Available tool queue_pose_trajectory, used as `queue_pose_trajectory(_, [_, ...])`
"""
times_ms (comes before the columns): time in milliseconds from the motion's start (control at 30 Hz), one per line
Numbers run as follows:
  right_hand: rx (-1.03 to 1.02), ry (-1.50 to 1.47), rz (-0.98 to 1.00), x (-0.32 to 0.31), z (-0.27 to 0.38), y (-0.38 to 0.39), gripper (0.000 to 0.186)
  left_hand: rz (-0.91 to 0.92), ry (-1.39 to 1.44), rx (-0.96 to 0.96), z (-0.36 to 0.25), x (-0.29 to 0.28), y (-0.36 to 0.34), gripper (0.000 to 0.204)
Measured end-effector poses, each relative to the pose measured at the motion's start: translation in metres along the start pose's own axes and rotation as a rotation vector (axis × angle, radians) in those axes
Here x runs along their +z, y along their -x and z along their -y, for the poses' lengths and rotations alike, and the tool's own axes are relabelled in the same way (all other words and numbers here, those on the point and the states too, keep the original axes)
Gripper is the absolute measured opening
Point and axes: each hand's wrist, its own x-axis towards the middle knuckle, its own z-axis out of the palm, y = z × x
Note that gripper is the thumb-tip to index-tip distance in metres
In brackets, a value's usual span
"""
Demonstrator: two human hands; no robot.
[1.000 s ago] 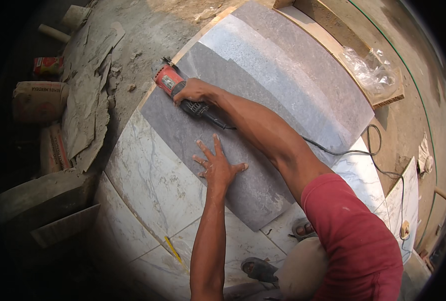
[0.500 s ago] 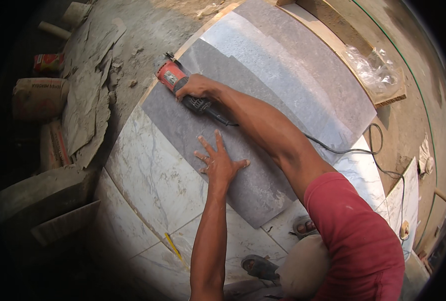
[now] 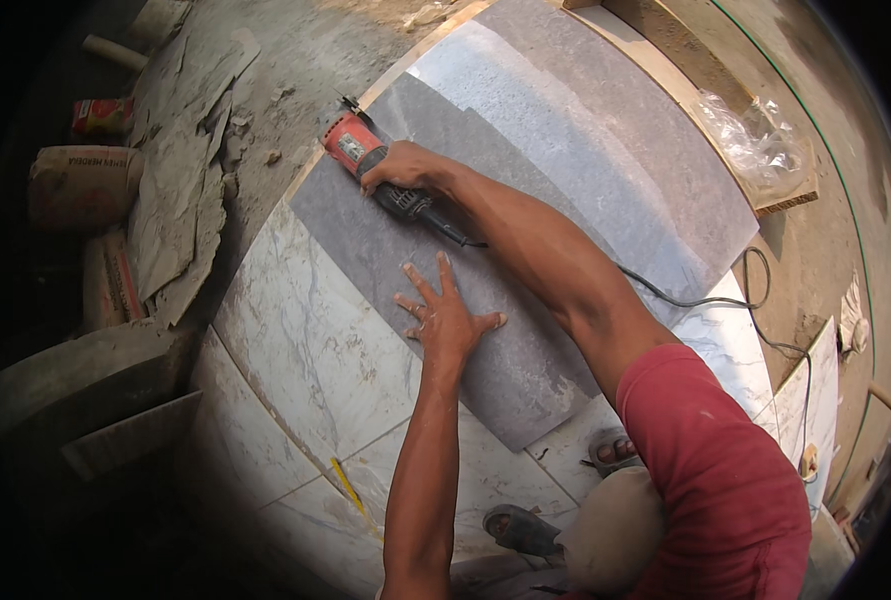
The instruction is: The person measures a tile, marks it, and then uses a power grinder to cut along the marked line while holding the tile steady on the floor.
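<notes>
My right hand (image 3: 402, 168) is wrapped round the body of a red and black angle grinder (image 3: 356, 142). Its head lies at the far left edge of a grey tile (image 3: 505, 345), where the disc is mostly hidden. From the tool's rear a black cord (image 3: 681, 301) runs right, passing under my right arm. Flat on the same tile, nearer to me, my left hand (image 3: 447, 318) rests with its fingers spread and holds nothing. Pale dust marks its fingertips. Beyond lies another grey tile (image 3: 615, 140) with a pale, dusty band along it.
White marbled tiles (image 3: 315, 340) lie under and beside the grey ones. A yellow pencil-like stick (image 3: 346, 484) is near my left forearm. Broken slabs (image 3: 180, 200) and a brown sack (image 3: 83, 188) stand at left. Clear plastic wrap (image 3: 750, 145) sits at right, past which runs a green line (image 3: 800, 105).
The scene has shifted slightly right in the picture. My right hand keeps its hold on the grinder at the tile's edge, and my left hand stays spread on the tile.
</notes>
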Motion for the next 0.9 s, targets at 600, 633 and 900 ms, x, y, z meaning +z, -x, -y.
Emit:
queue_pose_trajectory(600, [-0.034,0.046,-0.001,0.003,0.000,0.006,0.049,0.008,0.014,-0.003,0.001,-0.002,0.000,0.127])
queue_pose_trajectory(633, [-0.055,0.045,-0.002,0.003,0.000,0.007,0.049,0.006,0.016,-0.001,0.000,-0.002,0.000,0.127])
queue_pose_trajectory(900, [-0.017,0.043,0.011,0.001,0.007,0.017,0.043,0.006,0.023,-0.004,0.000,-0.003,0.001,0.128])
